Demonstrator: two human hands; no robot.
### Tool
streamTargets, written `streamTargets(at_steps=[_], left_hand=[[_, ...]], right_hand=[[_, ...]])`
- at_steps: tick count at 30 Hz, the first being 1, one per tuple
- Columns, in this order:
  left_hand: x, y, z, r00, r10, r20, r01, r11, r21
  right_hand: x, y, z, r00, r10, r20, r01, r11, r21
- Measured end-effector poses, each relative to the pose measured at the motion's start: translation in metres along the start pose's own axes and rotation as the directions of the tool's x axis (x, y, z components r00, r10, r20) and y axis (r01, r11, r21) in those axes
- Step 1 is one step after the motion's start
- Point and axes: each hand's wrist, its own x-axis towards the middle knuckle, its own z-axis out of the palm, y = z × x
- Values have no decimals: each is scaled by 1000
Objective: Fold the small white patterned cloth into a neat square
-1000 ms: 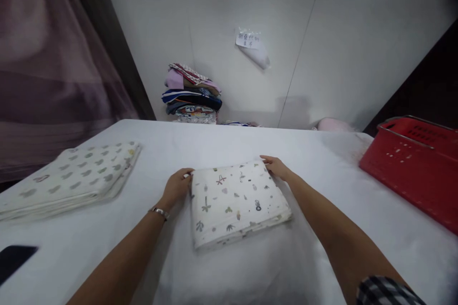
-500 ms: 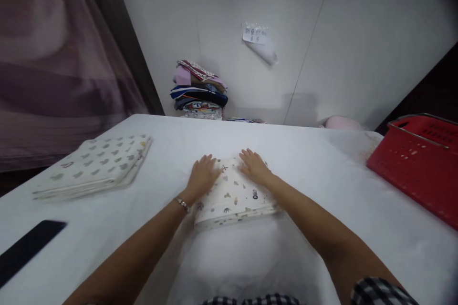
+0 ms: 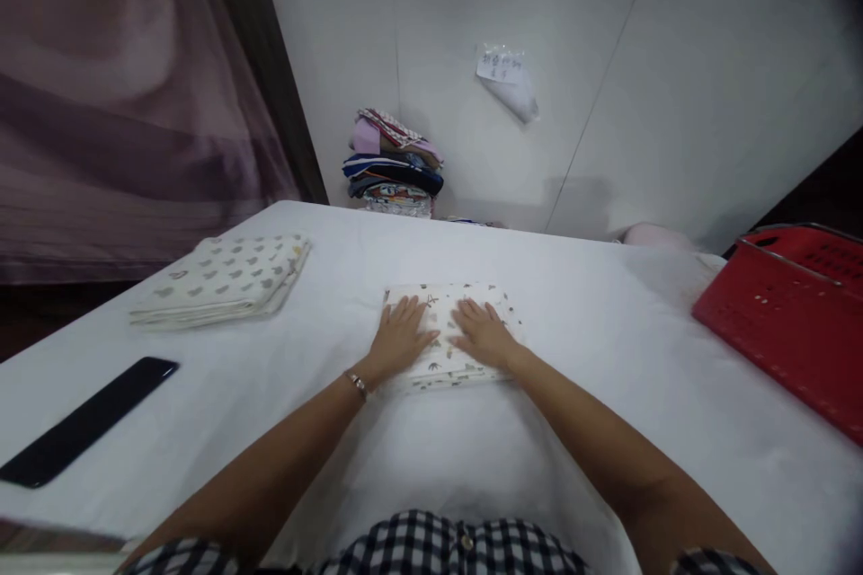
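A folded white cloth (image 3: 441, 359) with small printed motifs lies on the white table (image 3: 573, 431) in front of me. Flat on its left half rests my left hand (image 3: 403, 334), fingers stretched out, a bracelet at the wrist. My right hand (image 3: 484, 332) lies on the right half, palm down with fingers spread. Neither hand grips the cloth. The hands and forearms cover parts of its print and its sides.
Another folded cloth (image 3: 226, 278) with grey motifs lies at the left. Nearer stands out a flat black object (image 3: 87, 422). A red basket (image 3: 788, 314) is at the right edge. Stacked folded fabrics (image 3: 395, 166) sit behind the table by the wall.
Both hands have slid a little toward me over the cloth, uncovering its far edge. The whole view has shifted, bringing more of the black object and my checked clothing into sight.
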Motion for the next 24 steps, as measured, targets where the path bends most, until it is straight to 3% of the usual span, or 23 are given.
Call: streamTargets(at_steps=[5,8,12,17,24], left_hand=[[-16,9,-3,999,-1,48,5,997,-81],[-26,6,-16,999,-27,29,31,986,-164],[-61,2,-30,990,68,-120,-95,968,-233],[-91,9,-34,988,145,-51,-153,961,-230],[-68,37,-25,981,187,-53,-194,959,-204]], right_hand=[[-13,0,7,999,21,40,-25,994,102],[-21,7,-4,994,68,-91,-40,958,283],[-54,14,-13,949,136,-283,-7,910,415],[-93,11,-11,958,-53,-282,139,945,295],[-92,2,-9,961,-130,-246,168,976,138]])
